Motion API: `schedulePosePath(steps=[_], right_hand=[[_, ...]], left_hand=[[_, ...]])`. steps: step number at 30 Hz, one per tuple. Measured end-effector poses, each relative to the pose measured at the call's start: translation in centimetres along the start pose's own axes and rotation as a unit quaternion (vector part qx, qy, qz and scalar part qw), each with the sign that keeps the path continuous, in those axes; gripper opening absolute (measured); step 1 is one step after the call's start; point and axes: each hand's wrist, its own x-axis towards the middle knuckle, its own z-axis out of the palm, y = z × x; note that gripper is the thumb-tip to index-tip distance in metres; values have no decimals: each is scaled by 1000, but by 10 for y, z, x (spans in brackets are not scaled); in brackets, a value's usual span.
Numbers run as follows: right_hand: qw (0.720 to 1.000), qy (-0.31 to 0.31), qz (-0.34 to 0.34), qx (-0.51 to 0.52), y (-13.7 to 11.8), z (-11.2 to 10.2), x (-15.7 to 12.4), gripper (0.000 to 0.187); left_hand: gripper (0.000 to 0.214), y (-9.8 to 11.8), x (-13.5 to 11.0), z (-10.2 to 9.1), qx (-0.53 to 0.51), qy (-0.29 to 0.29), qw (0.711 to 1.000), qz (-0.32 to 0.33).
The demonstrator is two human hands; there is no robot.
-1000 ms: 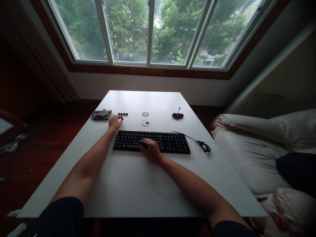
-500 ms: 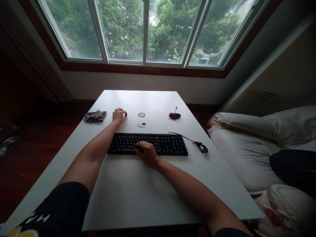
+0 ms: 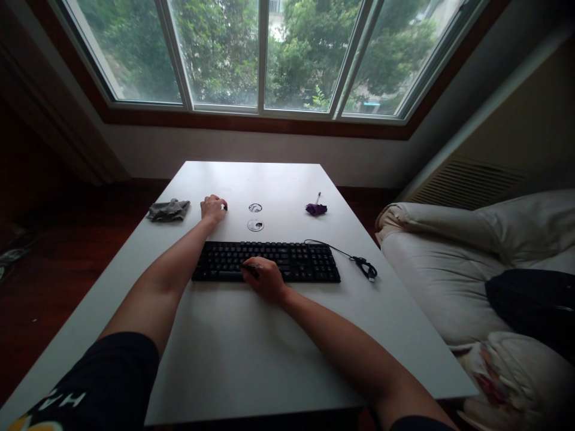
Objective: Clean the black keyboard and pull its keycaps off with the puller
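Observation:
Beyond the keyboard's left end, my left hand (image 3: 212,208) is low over the table, with fingers bent around a small black piece (image 3: 225,208) about the size of a keycap. My right hand (image 3: 266,278) rests at the front middle of the black keyboard (image 3: 309,263). Its fingers are closed on a thin, dark, pen-like tool (image 3: 252,266), which lies over the keys; its exact kind is unclear. The hand covers part of the lower key rows. Two round, flat pieces with dark-and-light patterns, a far one (image 3: 255,208) and a nearer one (image 3: 256,225), lie behind the keyboard.
On the white table (image 3: 251,359), a crumpled grey cloth (image 3: 169,210) lies far left. A purple cloth (image 3: 316,209) with a thin white stick (image 3: 318,197) lies far right. The coiled keyboard cable (image 3: 365,267) is at right. A pale sofa (image 3: 422,281) stands beside the table.
The view has shifted slightly, moving everything a little to the left. Both hands keep nearly the same places over the table, and their grips look the same.

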Motion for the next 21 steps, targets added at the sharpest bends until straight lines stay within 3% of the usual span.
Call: schedulePosePath(steps=[9,14,21], right_hand=[[1000,3,-6,12,-3,-2,1,14],[1000,1,14,22,-4,-2,0,18],[999,17,5,49,-7,1,1,17]], left_hand=[[29,-3,-23,-17,-28,27,999,6],[25,-11,-54,-35,-76,49,996,-5],[27,-38,-105,-43,-229,15,971,-65]])
